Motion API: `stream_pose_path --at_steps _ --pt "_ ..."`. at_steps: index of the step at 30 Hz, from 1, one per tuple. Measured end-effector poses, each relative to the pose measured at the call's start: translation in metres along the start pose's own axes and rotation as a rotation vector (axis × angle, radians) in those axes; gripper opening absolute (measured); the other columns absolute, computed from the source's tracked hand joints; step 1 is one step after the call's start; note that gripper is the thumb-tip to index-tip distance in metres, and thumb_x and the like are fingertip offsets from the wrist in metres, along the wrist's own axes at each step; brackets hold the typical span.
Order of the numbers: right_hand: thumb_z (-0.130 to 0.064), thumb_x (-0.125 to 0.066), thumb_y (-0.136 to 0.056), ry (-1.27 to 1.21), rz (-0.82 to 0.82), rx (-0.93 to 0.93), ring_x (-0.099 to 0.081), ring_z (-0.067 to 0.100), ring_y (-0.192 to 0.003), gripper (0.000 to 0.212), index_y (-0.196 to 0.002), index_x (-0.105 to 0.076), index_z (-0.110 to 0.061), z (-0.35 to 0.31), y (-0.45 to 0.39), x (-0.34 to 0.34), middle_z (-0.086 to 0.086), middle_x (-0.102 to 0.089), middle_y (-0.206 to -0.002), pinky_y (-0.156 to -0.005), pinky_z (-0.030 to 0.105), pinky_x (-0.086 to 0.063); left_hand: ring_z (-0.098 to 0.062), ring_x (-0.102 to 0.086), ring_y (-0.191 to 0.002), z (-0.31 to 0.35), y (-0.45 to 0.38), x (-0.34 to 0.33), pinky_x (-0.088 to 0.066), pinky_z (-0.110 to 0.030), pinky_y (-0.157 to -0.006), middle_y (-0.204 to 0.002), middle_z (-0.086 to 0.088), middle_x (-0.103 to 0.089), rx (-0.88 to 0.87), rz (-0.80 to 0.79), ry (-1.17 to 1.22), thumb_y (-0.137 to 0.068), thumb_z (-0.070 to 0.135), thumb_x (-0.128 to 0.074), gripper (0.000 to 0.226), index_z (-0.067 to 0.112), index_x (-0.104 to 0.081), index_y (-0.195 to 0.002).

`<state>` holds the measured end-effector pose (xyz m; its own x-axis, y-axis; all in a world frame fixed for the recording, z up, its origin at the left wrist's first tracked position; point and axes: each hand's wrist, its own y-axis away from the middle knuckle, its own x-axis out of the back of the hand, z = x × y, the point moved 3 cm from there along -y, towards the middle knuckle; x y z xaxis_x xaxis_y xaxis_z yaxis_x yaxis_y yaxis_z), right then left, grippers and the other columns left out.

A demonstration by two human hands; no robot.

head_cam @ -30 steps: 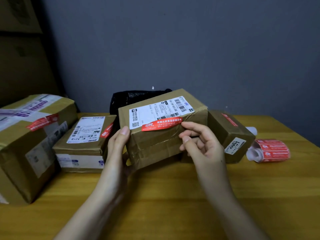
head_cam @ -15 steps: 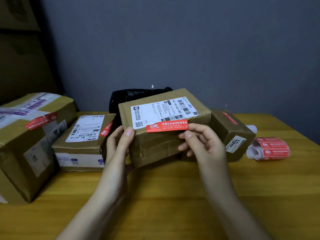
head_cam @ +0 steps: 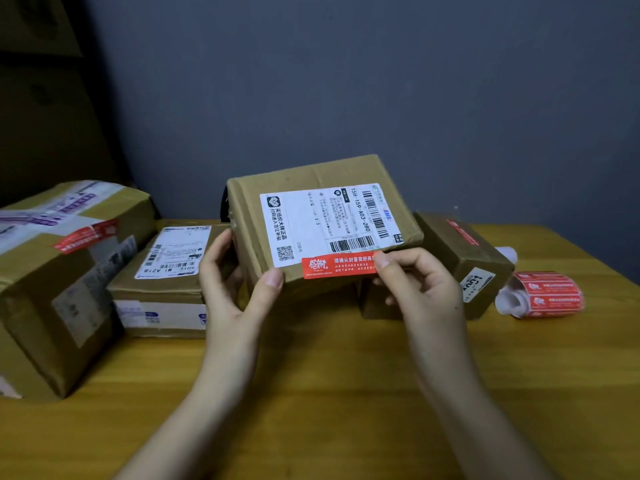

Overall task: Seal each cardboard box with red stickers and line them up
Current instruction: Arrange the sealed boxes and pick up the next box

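Observation:
A brown cardboard box [head_cam: 304, 188] with a white shipping label is tilted up off the table, its top toward me. My left hand [head_cam: 232, 289] grips its left end, thumb on the front corner. A red sticker [head_cam: 337, 267] sits along the box's front top edge, its lower half hanging past the edge. My right hand [head_cam: 419, 282] pinches the sticker's right end. A roll of red stickers [head_cam: 543, 294] lies on the table at the right.
A large box [head_cam: 62, 271] and a flat box [head_cam: 169, 271] stand at the left. A small box [head_cam: 460, 258] sits behind my right hand; it and the large box bear red stickers. The wooden table [head_cam: 329, 393] spreads in front, a grey wall behind.
The held box has tipped further toward me, showing more of its labelled top. The red sticker has moved down to the front edge, with my right hand following it.

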<state>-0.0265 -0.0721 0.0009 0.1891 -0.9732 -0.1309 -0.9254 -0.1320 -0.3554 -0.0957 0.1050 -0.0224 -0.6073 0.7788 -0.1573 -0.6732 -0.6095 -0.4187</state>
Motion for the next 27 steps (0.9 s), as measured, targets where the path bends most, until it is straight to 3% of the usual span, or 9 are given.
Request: stream_pose_path --at_steps 8,16,19,27 --pt "-0.015 -0.069 -0.084 0.114 0.039 0.155 -0.06 0.004 -0.09 0.007 -0.078 -0.065 -0.016 -0.004 0.001 0.0 0.004 -0.059 -0.101 -0.073 0.014 -0.048 -0.007 -0.05 -0.124 0.001 -0.002 0.002 -0.043 -0.047 -0.104 -0.14 0.001 -0.045 -0.097 0.011 -0.008 -0.066 0.044 -0.066 0.081 0.027 -0.032 -0.137" --pt "-0.04 -0.073 -0.076 0.189 0.045 0.223 -0.054 0.008 -0.113 0.014 -0.077 -0.065 -0.028 -0.006 0.003 0.001 -0.013 -0.055 -0.112 -0.085 0.015 -0.048 -0.021 -0.047 -0.129 -0.005 -0.005 0.005 -0.039 -0.056 -0.104 -0.143 -0.008 -0.043 -0.144 -0.001 0.006 -0.07 0.04 -0.068 0.08 0.026 -0.028 -0.138" --pt "-0.05 -0.065 -0.071 0.203 0.032 0.243 -0.052 0.005 -0.115 0.019 -0.076 -0.064 -0.032 -0.006 0.004 -0.001 -0.016 -0.056 -0.115 -0.092 0.021 -0.047 -0.025 -0.044 -0.131 -0.009 -0.007 0.007 -0.037 -0.057 -0.105 -0.144 -0.012 -0.041 -0.158 0.012 -0.013 -0.072 0.041 -0.069 0.081 0.026 -0.027 -0.14" --pt "-0.049 -0.064 -0.073 0.148 -0.063 0.198 -0.055 0.004 -0.116 0.024 -0.079 -0.065 -0.026 -0.005 0.006 -0.006 -0.017 -0.063 -0.112 -0.094 0.042 -0.051 -0.019 -0.043 -0.131 -0.007 -0.005 0.008 -0.038 -0.047 -0.108 -0.146 0.003 -0.035 -0.199 0.059 -0.084 -0.071 0.041 -0.068 0.084 0.023 -0.026 -0.141"
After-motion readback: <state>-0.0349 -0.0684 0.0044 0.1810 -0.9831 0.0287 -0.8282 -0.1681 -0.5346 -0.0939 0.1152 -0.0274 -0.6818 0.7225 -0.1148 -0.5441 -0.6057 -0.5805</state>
